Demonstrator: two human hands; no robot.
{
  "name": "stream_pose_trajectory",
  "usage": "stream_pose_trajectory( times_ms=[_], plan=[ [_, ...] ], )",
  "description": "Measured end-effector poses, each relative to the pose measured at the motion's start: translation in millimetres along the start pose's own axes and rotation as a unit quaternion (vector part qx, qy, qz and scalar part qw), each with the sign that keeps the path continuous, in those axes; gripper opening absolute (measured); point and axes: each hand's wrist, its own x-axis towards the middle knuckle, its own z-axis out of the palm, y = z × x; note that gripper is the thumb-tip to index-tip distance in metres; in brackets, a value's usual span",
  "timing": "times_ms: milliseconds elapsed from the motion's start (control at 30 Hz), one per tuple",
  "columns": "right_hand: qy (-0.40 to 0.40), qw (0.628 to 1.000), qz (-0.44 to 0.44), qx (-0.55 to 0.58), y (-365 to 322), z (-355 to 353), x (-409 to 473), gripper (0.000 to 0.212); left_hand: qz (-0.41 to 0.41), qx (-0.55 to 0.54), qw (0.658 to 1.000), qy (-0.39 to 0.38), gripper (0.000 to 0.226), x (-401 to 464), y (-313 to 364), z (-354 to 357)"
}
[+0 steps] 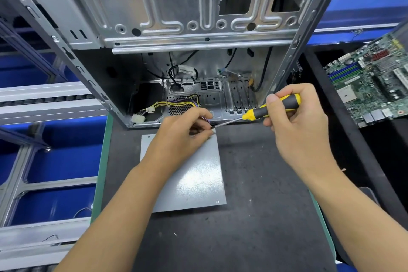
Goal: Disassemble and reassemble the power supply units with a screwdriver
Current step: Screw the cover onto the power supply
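An electronics assembly or repair workshop. A dark anti-static mat with a green border (254,216) covers the surface. Behind the mat stands an opened bare-metal computer case (198,17); to the right of the case lies a loose green motherboard (373,86), and to its left run aluminium conveyor rails (44,95) over blue bins (57,161).

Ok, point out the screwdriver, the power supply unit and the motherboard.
screwdriver (276,107): head view, on its black and yellow handle.
power supply unit (196,174): head view, on its bare grey top plate.
motherboard (373,86): head view, on the green board's middle.
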Motion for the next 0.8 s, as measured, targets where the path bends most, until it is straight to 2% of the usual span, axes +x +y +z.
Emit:
stream_pose_trajectory(
  times_ms=[267,500,633,800],
  plan=[
    [-0.015,1.0,0.011,-0.023,-4.1,-3.0,-0.5,0.014,0.007,0.011,1.0,0.0,0.029,0.2,-0.8,3.0],
    [-0.087,0.988,-0.083,-0.092,-27.1,4.1,9.6,0.016,0.01,0.011,1.0,0.02,0.027,1.6,-2.3,10.8],
    [-0.134,0.976,-0.109,-0.133,-36.7,12.1,18.9,0.017,0.004,0.015,0.998,0.055,0.021,2.6,-1.7,15.4],
    [-0.182,0.959,-0.136,-0.17,-43.4,18.3,22.4,0.019,-0.008,0.01,0.999,0.052,0.017,3.3,-5.5,18.1]
  ],
)
